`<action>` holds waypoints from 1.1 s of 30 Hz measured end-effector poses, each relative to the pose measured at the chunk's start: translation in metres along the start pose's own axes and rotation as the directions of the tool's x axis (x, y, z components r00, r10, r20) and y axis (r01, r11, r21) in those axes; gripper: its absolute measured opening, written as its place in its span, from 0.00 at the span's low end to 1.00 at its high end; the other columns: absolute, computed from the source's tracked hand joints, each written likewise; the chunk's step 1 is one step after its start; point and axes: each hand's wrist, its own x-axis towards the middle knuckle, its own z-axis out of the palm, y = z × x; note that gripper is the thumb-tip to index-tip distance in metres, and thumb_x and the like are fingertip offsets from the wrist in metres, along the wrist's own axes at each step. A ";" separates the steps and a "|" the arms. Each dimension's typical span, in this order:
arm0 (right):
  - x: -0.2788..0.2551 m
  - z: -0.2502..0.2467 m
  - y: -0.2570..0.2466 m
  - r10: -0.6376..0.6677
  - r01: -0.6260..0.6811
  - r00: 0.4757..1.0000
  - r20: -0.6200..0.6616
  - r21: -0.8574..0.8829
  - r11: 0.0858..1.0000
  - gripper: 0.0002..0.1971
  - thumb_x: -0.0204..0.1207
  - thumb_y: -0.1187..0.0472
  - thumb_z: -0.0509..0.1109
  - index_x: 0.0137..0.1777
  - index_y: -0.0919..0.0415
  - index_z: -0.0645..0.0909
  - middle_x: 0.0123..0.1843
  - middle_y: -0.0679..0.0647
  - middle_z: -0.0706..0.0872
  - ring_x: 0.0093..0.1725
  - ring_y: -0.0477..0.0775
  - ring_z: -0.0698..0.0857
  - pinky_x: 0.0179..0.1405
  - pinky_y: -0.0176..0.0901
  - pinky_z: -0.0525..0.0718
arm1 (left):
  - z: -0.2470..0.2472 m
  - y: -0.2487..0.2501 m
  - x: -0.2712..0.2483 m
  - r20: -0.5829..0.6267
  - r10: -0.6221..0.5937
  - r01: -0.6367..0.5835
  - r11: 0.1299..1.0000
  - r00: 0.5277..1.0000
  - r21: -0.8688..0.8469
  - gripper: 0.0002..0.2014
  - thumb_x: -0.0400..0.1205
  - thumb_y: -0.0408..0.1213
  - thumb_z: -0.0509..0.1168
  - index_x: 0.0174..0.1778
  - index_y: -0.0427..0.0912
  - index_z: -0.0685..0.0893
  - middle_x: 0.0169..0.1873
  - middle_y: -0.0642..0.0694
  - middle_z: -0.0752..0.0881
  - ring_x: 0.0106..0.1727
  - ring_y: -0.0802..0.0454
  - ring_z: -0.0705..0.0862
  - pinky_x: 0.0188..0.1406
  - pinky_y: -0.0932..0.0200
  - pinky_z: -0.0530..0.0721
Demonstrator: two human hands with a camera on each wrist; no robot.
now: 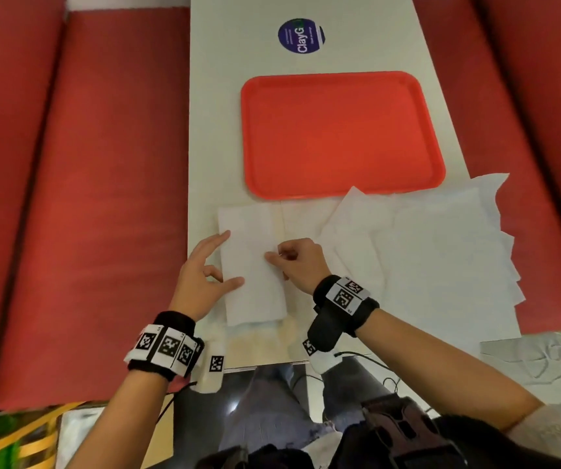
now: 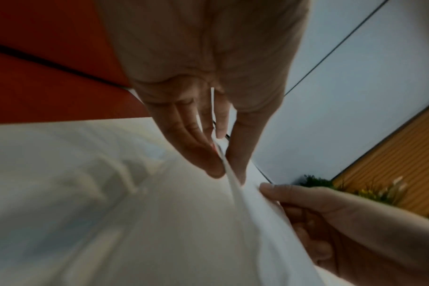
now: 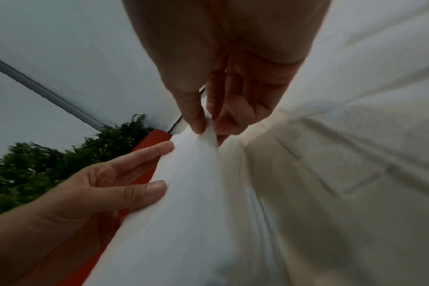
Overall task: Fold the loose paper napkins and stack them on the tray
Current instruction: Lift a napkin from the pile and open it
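Note:
A white paper napkin [image 1: 255, 292], folded into a narrow strip, lies on the table near the front edge. My left hand [image 1: 233, 258] touches its left side with straight index finger and thumb, the other fingers curled back. My right hand [image 1: 274, 255] pinches the napkin's right edge between thumb and fingers; the right wrist view shows that pinch [image 3: 206, 129] lifting the paper [image 3: 184, 212] slightly. Loose unfolded napkins [image 1: 424, 248] lie in an overlapping pile to the right. Beyond them sits the red tray [image 1: 340, 133], with nothing on it.
The white table [image 1: 238, 45] is narrow, with red padded benches [image 1: 103, 198] along both sides. A round blue sticker [image 1: 301, 36] marks the far end. The loose napkins overhang the table's right edge. Cables hang below the front edge.

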 end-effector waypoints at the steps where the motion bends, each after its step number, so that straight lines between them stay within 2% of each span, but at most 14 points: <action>1: 0.003 0.004 0.001 0.014 -0.014 1.000 -0.005 -0.027 1.000 0.19 0.76 0.56 0.75 0.25 0.54 0.75 0.24 0.49 0.78 0.25 0.50 0.78 0.30 0.38 0.78 | -0.001 -0.004 0.002 0.002 -0.001 0.001 0.999 1.000 0.033 0.40 0.68 0.27 0.80 0.74 0.58 0.75 0.73 0.61 0.72 0.30 0.53 0.78 0.41 0.57 0.87; 4: 0.011 0.015 0.006 0.071 -0.074 0.997 -0.020 -0.132 0.989 0.16 0.74 0.53 0.75 0.28 0.56 0.79 0.29 0.52 0.82 0.31 0.53 0.81 0.36 0.46 0.84 | -0.003 -0.013 0.008 0.009 0.008 -0.009 0.978 1.000 0.210 0.40 0.68 0.30 0.81 0.75 0.54 0.75 0.76 0.59 0.68 0.28 0.52 0.80 0.43 0.60 0.86; 7: 0.013 0.019 0.005 0.049 -0.057 0.998 -0.035 -0.289 0.956 0.15 0.74 0.53 0.74 0.32 0.59 0.76 0.29 0.49 0.79 0.32 0.52 0.78 0.33 0.42 0.77 | -0.002 -0.018 0.012 0.023 -0.009 -0.002 0.914 1.000 0.405 0.38 0.69 0.36 0.80 0.76 0.54 0.74 0.78 0.59 0.62 0.28 0.54 0.83 0.44 0.57 0.85; 9: 0.010 0.017 0.002 0.036 -0.040 0.999 -0.018 -0.335 0.941 0.16 0.74 0.52 0.73 0.31 0.58 0.74 0.30 0.50 0.79 0.32 0.52 0.78 0.33 0.42 0.75 | -0.002 -0.017 0.013 0.035 -0.045 0.021 0.864 0.998 0.503 0.38 0.70 0.42 0.79 0.77 0.56 0.72 0.79 0.58 0.59 0.33 0.51 0.85 0.47 0.51 0.86; 11: 0.004 0.009 0.000 0.019 -0.023 1.000 -0.014 -0.337 0.941 0.16 0.75 0.51 0.73 0.32 0.59 0.74 0.29 0.51 0.79 0.32 0.53 0.78 0.34 0.43 0.77 | -0.002 -0.011 0.014 0.021 -0.067 0.040 0.795 0.998 0.605 0.38 0.70 0.45 0.79 0.76 0.57 0.72 0.80 0.54 0.56 0.42 0.46 0.86 0.49 0.47 0.87; 13: -0.006 -0.009 -0.001 0.002 -0.021 0.998 -0.059 -0.314 0.949 0.18 0.76 0.49 0.73 0.32 0.60 0.76 0.26 0.49 0.78 0.29 0.50 0.77 0.31 0.41 0.76 | 0.002 0.000 0.015 -0.008 -0.022 0.022 0.746 1.000 0.665 0.34 0.72 0.43 0.78 0.74 0.55 0.74 0.78 0.50 0.58 0.51 0.43 0.85 0.46 0.46 0.87; 15: -0.017 -0.037 0.004 0.008 -0.045 0.991 -0.131 -0.276 0.960 0.19 0.76 0.48 0.73 0.32 0.62 0.78 0.24 0.48 0.76 0.26 0.47 0.75 0.29 0.38 0.75 | 0.014 0.015 0.018 -0.022 0.063 -0.034 0.761 0.998 0.648 0.27 0.74 0.39 0.76 0.69 0.52 0.78 0.74 0.48 0.63 0.56 0.44 0.83 0.41 0.48 0.86; 17: -0.027 -0.072 0.017 0.032 -0.084 0.978 -0.205 -0.251 0.964 0.18 0.75 0.49 0.73 0.33 0.64 0.80 0.24 0.49 0.77 0.25 0.48 0.76 0.30 0.41 0.79 | 0.036 0.032 0.024 0.010 0.140 -0.121 0.821 0.990 0.558 0.20 0.76 0.36 0.74 0.64 0.49 0.82 0.68 0.49 0.69 0.54 0.47 0.81 0.43 0.50 0.85; 19: -0.037 -0.109 0.035 0.053 -0.121 0.958 -0.281 -0.232 0.965 0.15 0.74 0.52 0.75 0.32 0.62 0.81 0.24 0.50 0.79 0.25 0.50 0.78 0.31 0.44 0.82 | 0.066 0.050 0.030 0.115 0.181 -0.213 0.870 0.977 0.444 0.15 0.78 0.35 0.72 0.61 0.49 0.83 0.60 0.53 0.74 0.50 0.52 0.80 0.48 0.55 0.83; 21: -0.048 -0.151 0.055 0.067 -0.163 0.927 -0.368 -0.237 0.958 0.14 0.74 0.54 0.76 0.31 0.59 0.80 0.27 0.50 0.81 0.26 0.49 0.78 0.32 0.41 0.81 | 0.107 0.068 0.034 0.257 0.206 -0.293 0.884 0.944 0.365 0.13 0.80 0.35 0.69 0.60 0.48 0.84 0.55 0.54 0.77 0.48 0.55 0.79 0.49 0.61 0.78; 24: -0.063 -0.206 0.080 0.088 -0.227 0.876 -0.474 -0.244 0.943 0.10 0.72 0.57 0.77 0.33 0.58 0.82 0.31 0.48 0.83 0.30 0.46 0.78 0.33 0.33 0.75 | 0.168 0.087 0.037 0.396 0.223 -0.375 0.853 0.891 0.364 0.13 0.82 0.36 0.66 0.62 0.46 0.82 0.53 0.52 0.80 0.50 0.57 0.78 0.52 0.58 0.80; 26: -0.069 -0.233 0.096 0.092 -0.247 0.855 -0.511 -0.245 0.938 0.07 0.70 0.59 0.78 0.36 0.58 0.84 0.35 0.49 0.85 0.32 0.48 0.80 0.36 0.35 0.75 | 0.201 0.096 0.038 0.432 0.204 -0.375 0.855 0.879 0.359 0.14 0.82 0.36 0.65 0.64 0.44 0.81 0.52 0.50 0.81 0.52 0.56 0.77 0.55 0.55 0.81; 29: -0.074 -0.253 0.116 0.095 -0.265 0.870 -0.484 -0.296 0.918 0.07 0.67 0.60 0.81 0.43 0.55 0.85 0.45 0.51 0.85 0.39 0.52 0.82 0.40 0.38 0.74 | 0.239 0.105 0.040 0.429 0.132 -0.307 0.877 0.894 0.370 0.16 0.82 0.35 0.66 0.66 0.41 0.79 0.55 0.45 0.80 0.57 0.49 0.79 0.58 0.50 0.81; 33: -0.074 -0.258 0.131 0.114 -0.256 0.902 -0.417 -0.302 0.918 0.14 0.65 0.60 0.82 0.50 0.57 0.86 0.51 0.53 0.81 0.43 0.52 0.82 0.40 0.29 0.73 | 0.267 0.108 0.039 0.356 0.070 -0.218 0.893 0.932 0.394 0.22 0.81 0.35 0.67 0.71 0.43 0.72 0.61 0.42 0.75 0.59 0.45 0.78 0.60 0.50 0.80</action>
